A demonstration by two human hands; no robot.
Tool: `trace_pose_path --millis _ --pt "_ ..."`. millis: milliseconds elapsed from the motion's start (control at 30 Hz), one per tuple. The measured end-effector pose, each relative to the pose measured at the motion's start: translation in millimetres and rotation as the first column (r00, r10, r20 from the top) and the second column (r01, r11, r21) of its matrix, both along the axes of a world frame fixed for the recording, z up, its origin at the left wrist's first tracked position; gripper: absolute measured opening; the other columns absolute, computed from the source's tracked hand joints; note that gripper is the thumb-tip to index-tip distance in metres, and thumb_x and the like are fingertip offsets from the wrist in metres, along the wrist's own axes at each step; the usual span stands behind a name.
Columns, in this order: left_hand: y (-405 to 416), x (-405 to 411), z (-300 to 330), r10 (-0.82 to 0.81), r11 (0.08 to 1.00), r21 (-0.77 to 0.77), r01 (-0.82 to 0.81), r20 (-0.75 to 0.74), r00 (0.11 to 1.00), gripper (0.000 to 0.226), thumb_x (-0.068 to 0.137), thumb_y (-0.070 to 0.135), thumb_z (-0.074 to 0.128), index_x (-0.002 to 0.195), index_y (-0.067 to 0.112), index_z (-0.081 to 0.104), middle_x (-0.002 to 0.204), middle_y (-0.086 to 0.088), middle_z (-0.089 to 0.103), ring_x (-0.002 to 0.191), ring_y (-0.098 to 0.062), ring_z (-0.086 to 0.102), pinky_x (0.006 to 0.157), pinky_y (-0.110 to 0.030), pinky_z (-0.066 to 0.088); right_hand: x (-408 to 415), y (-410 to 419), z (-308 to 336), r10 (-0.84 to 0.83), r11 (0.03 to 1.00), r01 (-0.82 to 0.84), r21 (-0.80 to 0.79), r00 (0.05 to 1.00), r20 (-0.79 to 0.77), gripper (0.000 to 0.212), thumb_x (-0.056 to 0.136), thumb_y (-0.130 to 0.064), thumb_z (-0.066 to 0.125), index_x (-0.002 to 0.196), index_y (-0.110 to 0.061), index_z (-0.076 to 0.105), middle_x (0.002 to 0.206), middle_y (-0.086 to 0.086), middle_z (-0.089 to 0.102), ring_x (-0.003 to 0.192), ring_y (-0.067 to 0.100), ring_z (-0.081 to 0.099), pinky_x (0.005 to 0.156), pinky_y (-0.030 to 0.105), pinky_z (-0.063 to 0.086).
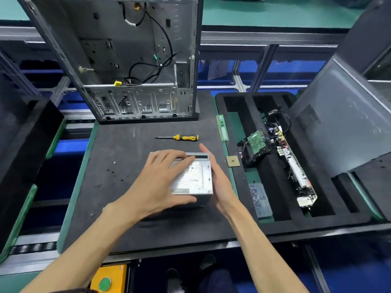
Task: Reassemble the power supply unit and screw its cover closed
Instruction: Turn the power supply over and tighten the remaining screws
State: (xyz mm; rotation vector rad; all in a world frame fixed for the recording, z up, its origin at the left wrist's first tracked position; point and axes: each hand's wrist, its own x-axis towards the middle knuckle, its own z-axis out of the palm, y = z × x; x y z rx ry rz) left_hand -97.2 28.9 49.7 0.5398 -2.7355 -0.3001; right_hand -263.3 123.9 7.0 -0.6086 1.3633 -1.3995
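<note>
PSU (191, 176) sits btwn both hands on the worktop (131, 199), left hand (160, 182) fingers spread flat over its cover, right hand (218, 178) fingers straight, together along its right side; screwdriver (184, 137) lies crosswise just beyond, nearer right fingertips.

A dark work mat (131, 208) covers a green-edged bench. Behind it run grey aluminium rails (264, 39). Blue flooring shows below it.

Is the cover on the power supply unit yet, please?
On: the labelled cover sits atop the unit, left hand pressing it. Whether it is fully seated, cannot tell.
</note>
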Motion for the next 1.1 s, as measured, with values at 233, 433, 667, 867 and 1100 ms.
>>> trace_pose_path --millis 233,433,667,867,1100 --pt "1 1 8 -0.015 0.999 0.041 0.016 -0.016 1.0 0.088 0.073 0.072 0.067 0.142 0.017 0.058 0.131 -0.005 0.057 0.124 -0.026 0.051 0.109 -0.04 0.032 -5 -8 6 0.001 1.0 -0.001 0.003 0.999 -0.042 0.039 0.104 -0.055 0.039 0.138 -0.045 0.056 0.13 0.0 0.07 0.119 0.017 0.066 0.098 0.035 0.052" --pt "23 20 7 0.461 0.834 0.479 -0.273 -0.333 0.823 0.043 0.088 0.051 0.065 0.122 0.025 0.06 0.117 0.008 0.053 0.111 -0.011 0.049 0.099 -0.018 0.036 0 11 -3 -0.063 0.997 0.061 -0.047 0.997 -0.048 0.06 0.1 -0.061 0.041 0.154 -0.037 0.038 0.15 -0.008 0.054 0.139 0.009 0.05 0.121 0.043 0.034" --pt "55 56 -18 0.688 0.595 0.719 -0.358 -0.227 0.689 0.029 0.078 0.052 0.07 0.101 0.04 0.056 0.113 0.012 0.055 0.108 -0.001 0.058 0.09 -0.014 0.046 11 19 -10 -0.085 0.995 0.083 -0.06 0.996 -0.025 0.051 0.101 -0.057 0.046 0.15 -0.045 0.042 0.152 -0.019 0.05 0.142 0.004 0.044 0.124 0.046 0.028" --pt "54 54 -18 0.732 0.461 0.836 -0.297 -0.17 0.66 0.016 0.082 0.044 0.073 0.083 0.029 0.067 0.11 0.014 0.063 0.101 -0.003 0.064 0.084 -0.014 0.047 18 18 -11 -0.064 0.995 0.061 -0.081 0.997 -0.038 0.072 0.086 -0.08 0.054 0.15 -0.051 0.039 0.155 -0.019 0.046 0.145 0.007 0.041 0.124 0.051 0.027" --pt "44 54 -13 0.764 0.303 0.933 -0.197 -0.114 0.635 0.008 0.087 0.021 0.077 0.084 0.028 0.075 0.106 0.002 0.075 0.093 -0.006 0.07 0.078 -0.018 0.049 10 13 -9 -0.028 0.996 0.025 -0.085 0.999 -0.035 0.062 0.094 -0.07 0.052 0.151 -0.05 0.04 0.157 -0.016 0.046 0.147 0.01 0.04 0.122 0.051 0.028"
